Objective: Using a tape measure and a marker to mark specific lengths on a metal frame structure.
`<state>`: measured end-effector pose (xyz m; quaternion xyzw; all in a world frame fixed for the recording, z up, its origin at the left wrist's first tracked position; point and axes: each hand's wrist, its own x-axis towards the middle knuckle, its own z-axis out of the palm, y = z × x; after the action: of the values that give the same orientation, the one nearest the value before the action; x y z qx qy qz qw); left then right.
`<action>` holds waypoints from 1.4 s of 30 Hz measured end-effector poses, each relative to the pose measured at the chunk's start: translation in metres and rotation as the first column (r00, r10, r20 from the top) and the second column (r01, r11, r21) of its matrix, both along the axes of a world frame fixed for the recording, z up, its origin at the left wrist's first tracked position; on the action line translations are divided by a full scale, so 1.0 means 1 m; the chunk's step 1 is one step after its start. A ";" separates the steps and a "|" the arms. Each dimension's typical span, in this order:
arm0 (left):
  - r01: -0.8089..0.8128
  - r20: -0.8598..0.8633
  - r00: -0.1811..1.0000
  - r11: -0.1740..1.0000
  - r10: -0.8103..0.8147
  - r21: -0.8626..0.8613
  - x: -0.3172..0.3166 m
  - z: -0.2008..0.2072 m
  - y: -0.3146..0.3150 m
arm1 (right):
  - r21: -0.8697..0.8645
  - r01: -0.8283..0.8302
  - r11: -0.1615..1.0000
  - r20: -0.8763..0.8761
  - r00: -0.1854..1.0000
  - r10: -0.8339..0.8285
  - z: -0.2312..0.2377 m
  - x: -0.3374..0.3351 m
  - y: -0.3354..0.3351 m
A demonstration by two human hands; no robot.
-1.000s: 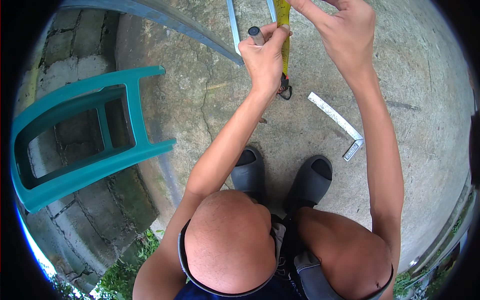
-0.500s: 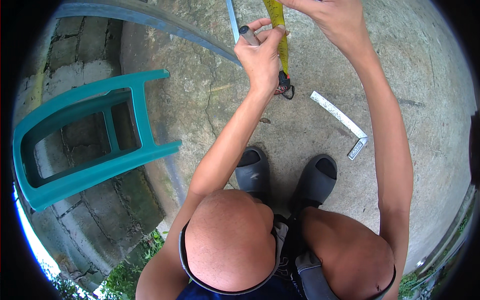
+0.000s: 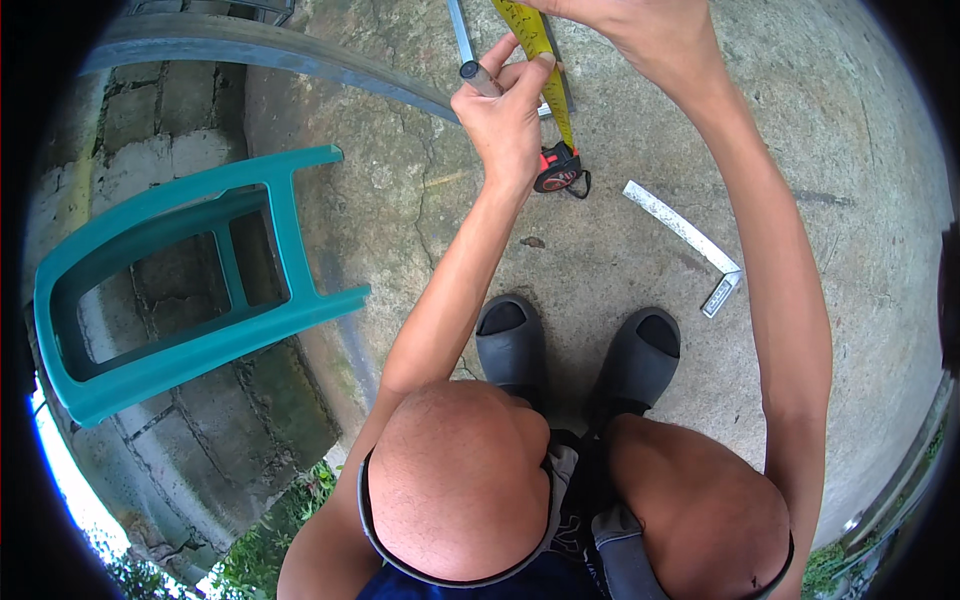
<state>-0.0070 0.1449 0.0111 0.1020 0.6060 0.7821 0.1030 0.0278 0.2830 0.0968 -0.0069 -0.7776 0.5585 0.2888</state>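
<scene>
A yellow tape measure blade (image 3: 549,85) runs from its red and black case (image 3: 557,168), which lies on the concrete, up to the top edge of the view. My left hand (image 3: 503,128) is closed around a thick marker-like pen (image 3: 480,79) with a dark end, and its thumb and fingers also touch the blade's edge. At the top, my right hand (image 3: 655,40) is bent over the blade, apparently pinching it; the fingertips are cut off by the frame. Beside the left hand lies a thin metal bar (image 3: 460,30).
A metal try square (image 3: 680,228) lies on the concrete floor (image 3: 790,200) at right. A long grey metal tube (image 3: 270,52) crosses the upper left. On its side over concrete blocks (image 3: 200,420) rests a teal plastic stool (image 3: 290,235). My feet wear dark slides (image 3: 633,360).
My left hand, with the pen, has shifted slightly left, and the blade's upper part has moved left too. More of the tape measure case shows now.
</scene>
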 end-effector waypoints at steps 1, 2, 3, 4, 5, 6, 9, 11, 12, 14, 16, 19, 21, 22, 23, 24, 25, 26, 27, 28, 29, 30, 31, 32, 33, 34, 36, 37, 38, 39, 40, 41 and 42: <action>0.000 0.000 1.000 1.000 0.000 -0.003 -0.002 -0.001 -0.002 | 0.001 -0.002 1.000 -0.005 1.000 0.002 -0.001 -0.001 -0.001; 0.015 -0.018 1.000 1.000 -0.015 -0.017 -0.004 -0.001 -0.003 | -0.002 -0.002 1.000 -0.005 1.000 0.002 -0.001 0.000 -0.002; 0.029 -0.037 0.999 0.999 -0.030 -0.031 -0.006 -0.002 -0.004 | -0.016 -0.001 1.000 0.016 1.000 0.001 -0.001 0.001 -0.003; 0.030 -0.036 0.999 0.999 -0.031 -0.030 -0.008 -0.003 -0.004 | -0.027 0.002 1.000 0.037 0.999 -0.001 0.000 0.002 -0.004; 0.048 -0.060 0.997 0.998 -0.050 -0.037 -0.010 -0.004 -0.004 | -0.026 0.002 1.000 0.038 0.999 -0.001 0.001 0.003 -0.003; 0.065 -0.084 0.994 0.997 -0.069 -0.044 -0.011 -0.005 -0.004 | -0.005 0.008 1.000 0.049 0.999 -0.008 0.003 0.004 -0.002; 0.053 -0.068 0.996 0.995 -0.058 -0.079 -0.014 -0.003 -0.003 | 0.011 0.012 1.000 0.032 0.999 -0.012 0.000 0.005 0.000; 0.061 -0.100 0.992 0.993 -0.071 -0.101 -0.018 -0.004 -0.008 | 0.004 0.004 1.000 0.000 1.000 -0.004 0.002 0.004 -0.004; 0.069 -0.131 0.988 0.990 -0.085 -0.123 -0.019 -0.005 -0.010 | 0.009 0.012 1.000 0.043 0.999 -0.012 0.005 0.005 -0.006; 0.053 -0.138 0.988 0.990 -0.071 -0.132 -0.019 -0.005 -0.006 | 0.000 0.031 1.000 0.087 0.996 -0.031 0.003 0.005 -0.003; 0.036 -0.140 0.989 0.990 -0.054 -0.134 -0.020 -0.006 -0.004 | 0.051 0.024 0.998 0.015 1.000 -0.025 -0.001 0.003 -0.002; 0.031 -0.163 0.985 0.992 -0.050 -0.120 -0.023 -0.010 -0.005 | 0.066 0.050 0.997 0.080 0.995 -0.055 0.004 0.005 -0.006; -0.021 -0.228 0.974 0.990 -0.012 -0.143 -0.027 -0.013 -0.006 | 0.091 0.059 0.994 0.053 0.997 -0.064 0.005 0.005 -0.007; -0.016 -0.220 0.975 0.989 -0.017 -0.144 -0.028 -0.015 -0.006 | 0.123 0.071 0.990 0.020 0.997 -0.074 0.002 0.004 -0.004; -0.009 -0.266 0.963 0.985 -0.038 -0.173 -0.029 -0.016 -0.007 | 0.116 0.055 0.992 -0.101 0.994 -0.044 -0.005 0.000 -0.002; -0.004 -0.312 0.948 0.979 -0.061 -0.202 -0.030 -0.017 -0.006 | 0.115 0.059 0.992 -0.094 0.994 -0.049 -0.009 0.003 0.001; -0.009 -0.332 0.942 0.983 -0.054 -0.183 -0.031 -0.018 -0.006 | 0.123 0.057 0.991 -0.078 0.996 -0.047 -0.006 0.004 0.000; -0.008 -0.330 0.942 0.982 -0.056 -0.188 -0.034 -0.020 -0.007 | 0.131 0.054 0.990 -0.064 0.997 -0.046 -0.005 0.004 -0.001; 0.005 -0.349 0.934 0.982 -0.073 -0.191 -0.038 -0.021 -0.007 | 0.127 0.055 0.990 -0.063 0.997 -0.048 -0.007 0.003 -0.001; 0.021 -0.366 0.926 0.982 -0.090 -0.190 -0.037 -0.020 -0.004 | 0.141 0.061 0.988 -0.086 0.995 -0.049 -0.010 0.002 0.000; 0.025 -0.365 0.926 0.982 -0.094 -0.189 -0.036 -0.020 -0.002 | 0.155 0.066 0.986 -0.109 0.993 -0.050 -0.012 0.001 0.001; 0.024 -0.356 0.930 0.979 -0.096 -0.202 -0.034 -0.019 -0.001 | 0.156 0.069 0.985 -0.108 0.993 -0.053 -0.014 0.002 0.002; 0.019 -0.348 0.932 0.976 -0.096 -0.218 -0.033 -0.018 -0.002 | 0.156 0.075 0.985 -0.114 0.992 -0.058 -0.014 0.002 0.000; 0.018 -0.349 0.932 0.975 -0.096 -0.220 -0.034 -0.019 -0.003 | 0.156 0.081 0.984 -0.121 0.991 -0.062 -0.013 0.001 -0.002; 0.016 -0.316 0.944 0.970 -0.094 -0.242 -0.036 -0.019 -0.003 | 0.154 0.079 0.985 -0.122 0.991 -0.061 -0.011 0.002 -0.002; 0.015 -0.282 0.955 0.965 -0.091 -0.261 -0.037 -0.019 -0.004 | 0.155 0.087 0.984 -0.060 0.995 -0.078 -0.005 0.004 -0.004; 0.017 -0.283 0.954 0.957 -0.102 -0.288 -0.040 -0.017 -0.008 | 0.155 0.090 0.984 0.000 0.996 -0.092 -0.010 0.002 -0.007; 0.029 -0.281 0.952 0.952 -0.119 -0.304 -0.038 -0.016 -0.005 | 0.067 0.143 0.987 -0.154 0.979 -0.131 -0.028 0.001 -0.004; 0.028 -0.282 0.952 0.954 -0.116 -0.299 -0.039 -0.016 -0.005 | -0.033 0.173 0.984 -0.304 0.937 -0.175 -0.040 0.001 -0.007; 0.052 -0.264 0.956 0.956 -0.132 -0.289 -0.039 -0.015 -0.004 | -0.029 0.172 0.985 -0.306 0.936 -0.172 -0.053 0.013 -0.011; 0.063 -0.249 0.958 0.954 -0.140 -0.292 -0.042 -0.016 -0.010 | -0.112 0.214 0.970 -0.121 0.966 -0.227 -0.060 0.031 -0.026; 0.059 -0.253 0.958 0.955 -0.136 -0.289 -0.043 -0.017 -0.009 | -0.171 0.275 0.946 0.073 0.961 -0.266 -0.066 0.045 -0.037; 0.071 -0.279 0.950 0.967 -0.140 -0.246 -0.044 -0.017 -0.010 | -0.174 0.269 0.947 0.065 0.963 -0.262 -0.073 0.051 -0.048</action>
<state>-0.0510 0.1344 -0.0061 0.2369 0.6957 0.6750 0.0648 0.0788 0.2352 0.0233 -0.1491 -0.7213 0.5826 0.3437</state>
